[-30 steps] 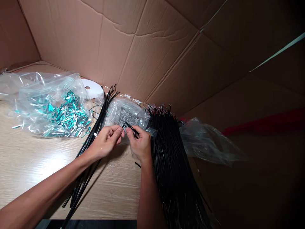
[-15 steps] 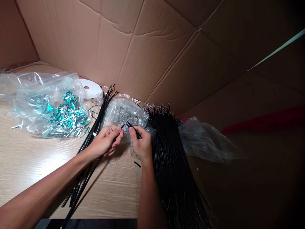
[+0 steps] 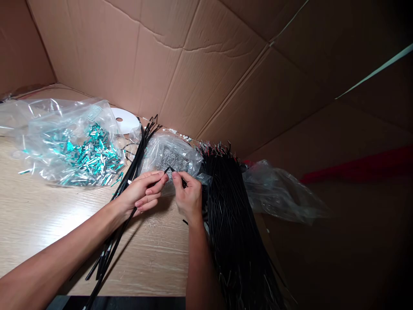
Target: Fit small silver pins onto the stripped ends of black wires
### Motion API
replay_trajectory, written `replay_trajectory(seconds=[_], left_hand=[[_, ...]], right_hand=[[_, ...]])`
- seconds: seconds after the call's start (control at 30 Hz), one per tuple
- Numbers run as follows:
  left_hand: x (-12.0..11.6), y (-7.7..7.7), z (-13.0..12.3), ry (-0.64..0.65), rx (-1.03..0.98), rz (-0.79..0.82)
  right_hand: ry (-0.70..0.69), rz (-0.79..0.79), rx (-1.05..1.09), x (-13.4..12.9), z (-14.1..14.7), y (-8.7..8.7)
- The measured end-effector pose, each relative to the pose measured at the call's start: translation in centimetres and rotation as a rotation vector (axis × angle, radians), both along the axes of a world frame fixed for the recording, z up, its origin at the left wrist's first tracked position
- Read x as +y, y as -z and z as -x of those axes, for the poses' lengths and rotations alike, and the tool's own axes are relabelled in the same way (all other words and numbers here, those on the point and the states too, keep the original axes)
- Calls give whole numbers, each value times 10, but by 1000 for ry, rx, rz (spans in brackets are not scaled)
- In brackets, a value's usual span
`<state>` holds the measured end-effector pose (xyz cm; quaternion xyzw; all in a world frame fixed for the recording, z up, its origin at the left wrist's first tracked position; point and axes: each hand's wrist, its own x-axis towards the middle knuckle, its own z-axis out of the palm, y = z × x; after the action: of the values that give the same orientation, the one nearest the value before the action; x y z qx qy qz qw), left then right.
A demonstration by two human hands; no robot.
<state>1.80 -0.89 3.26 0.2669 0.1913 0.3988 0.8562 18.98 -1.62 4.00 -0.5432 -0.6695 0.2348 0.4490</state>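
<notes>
My left hand (image 3: 145, 188) pinches the end of a black cable (image 3: 166, 170) between thumb and forefinger, with the other fingers loosely curled. Beside it, my right hand (image 3: 189, 191) is closed around slim black tweezers (image 3: 172, 169). Their tip meets the cable end or lies very close to it; I cannot tell which. Behind both hands sits a clear plastic bag (image 3: 193, 160) of small silvery metal pieces. A bundle of long black cables (image 3: 141, 148) passes beneath my left hand and wrist.
A clear bag of teal and silver slivers (image 3: 97, 157) lies at the left, near a white disc (image 3: 129, 123). A thick pile of black wires (image 3: 227, 206) runs along my right forearm. Another plastic bag (image 3: 280, 189) lies farther right. Cardboard walls (image 3: 155, 64) rise behind.
The tweezers' tip has come closer to the cable end. My right hand has turned slightly, and the lower fingers of my left hand have loosened. The view has shifted a little.
</notes>
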Motion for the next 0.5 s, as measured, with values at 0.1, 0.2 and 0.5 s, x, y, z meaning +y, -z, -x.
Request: replay_trajectory(seconds=[0.1,0.2,0.5], left_hand=[[1,0,-2,-99,243,-250],[1,2,-3,-260,560,-543],[-4,10,-7,-456,1098,-1143]], right_hand=[[5,164,257,1,-6,2],[-84,367,497,2,-9,4],[-194,431,576,1,-9,2]])
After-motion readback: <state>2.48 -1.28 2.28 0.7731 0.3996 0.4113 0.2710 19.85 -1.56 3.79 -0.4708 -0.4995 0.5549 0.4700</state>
